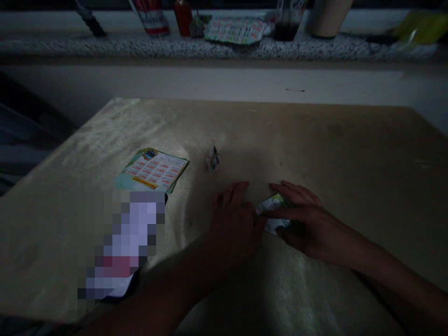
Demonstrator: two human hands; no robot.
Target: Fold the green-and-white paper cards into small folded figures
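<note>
Both my hands rest on a pale wooden table [315, 140] in dim light. My left hand [234, 219] lies palm down, its fingertips pressed on the left edge of a small folded piece of printed paper [271, 205]. My right hand [301, 219] covers the paper's right side, fingers laid over it and pinching it flat. Most of the paper is hidden under the two hands. A tiny folded paper figure [212, 159] stands a little beyond my left hand.
A stack of square printed sheets [152, 171] lies at the left of the table, with a blurred-out flat object [122, 242] below it. Behind, a speckled counter ledge [105, 46] carries cups, a bottle and another printed sheet [235, 30].
</note>
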